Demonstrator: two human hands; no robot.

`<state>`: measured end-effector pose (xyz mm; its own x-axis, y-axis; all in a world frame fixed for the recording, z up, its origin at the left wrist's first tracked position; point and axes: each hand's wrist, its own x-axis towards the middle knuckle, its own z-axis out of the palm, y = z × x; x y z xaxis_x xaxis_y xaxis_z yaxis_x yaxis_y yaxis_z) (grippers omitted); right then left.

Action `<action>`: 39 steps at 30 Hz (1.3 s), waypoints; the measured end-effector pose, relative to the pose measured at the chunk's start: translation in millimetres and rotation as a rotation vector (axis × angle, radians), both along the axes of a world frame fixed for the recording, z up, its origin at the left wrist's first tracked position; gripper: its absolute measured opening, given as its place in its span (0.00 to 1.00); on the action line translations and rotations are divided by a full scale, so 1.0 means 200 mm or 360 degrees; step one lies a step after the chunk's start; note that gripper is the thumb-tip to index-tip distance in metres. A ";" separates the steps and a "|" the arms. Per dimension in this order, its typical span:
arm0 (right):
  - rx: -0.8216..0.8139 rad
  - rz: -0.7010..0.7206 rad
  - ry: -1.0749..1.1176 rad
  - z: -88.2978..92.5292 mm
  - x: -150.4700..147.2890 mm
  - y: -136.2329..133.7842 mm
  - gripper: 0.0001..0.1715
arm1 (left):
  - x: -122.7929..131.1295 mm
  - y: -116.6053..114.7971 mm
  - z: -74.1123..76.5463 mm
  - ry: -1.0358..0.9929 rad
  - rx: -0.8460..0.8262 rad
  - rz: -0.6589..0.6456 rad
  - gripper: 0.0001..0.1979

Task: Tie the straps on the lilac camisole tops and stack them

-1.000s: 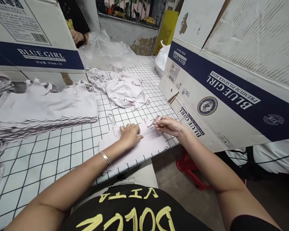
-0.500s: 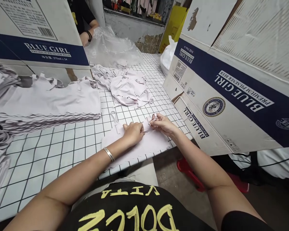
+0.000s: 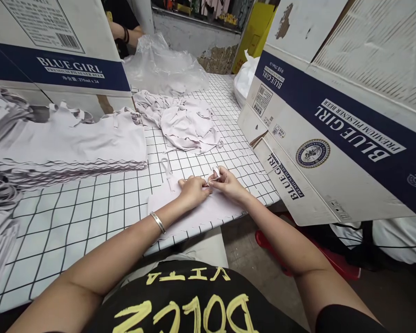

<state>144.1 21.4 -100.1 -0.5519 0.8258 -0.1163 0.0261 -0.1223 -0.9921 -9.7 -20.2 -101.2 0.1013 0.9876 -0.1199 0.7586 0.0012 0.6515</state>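
Note:
A pale pinkish camisole-like garment [image 3: 180,217] lies flat near the table's front edge, one thin strap looping out at its upper left. My left hand [image 3: 195,192] rests on its upper edge, fingers closed on the fabric there. Just beside it, my right hand [image 3: 228,186] pinches a narrow strap [image 3: 215,173] of the same garment, which curls up above the fingertips. The two hands nearly touch. What lies exactly between the fingertips is too small to make out.
A neat stack of like garments [image 3: 72,143] sits at left, a loose heap [image 3: 187,122] farther back. Printed cartons stand at left [image 3: 69,69] and right [image 3: 312,152]. Behind are a clear plastic bag [image 3: 162,64] and a co-worker's arm [image 3: 126,34]. A red stool [image 3: 266,245] is below.
My right hand has moved slightly left, closer to my left hand, with the strap still pinched. The co-worker's arm has shifted up at the back.

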 end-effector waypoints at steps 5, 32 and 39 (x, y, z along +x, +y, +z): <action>-0.0025 -0.0012 0.0012 -0.03 0.00 -0.01 0.24 | 0.00 0.00 0.01 -0.0040 -0.0038 0.0011 0.09; 0.0141 -0.0033 -0.0203 0.00 0.08 0.03 0.22 | 0.00 -0.02 -0.04 -0.0089 0.0076 -0.0093 0.11; 0.0061 0.0031 -0.0051 -0.01 0.05 0.00 0.24 | 0.00 -0.01 -0.07 -0.0004 0.0090 -0.0091 0.10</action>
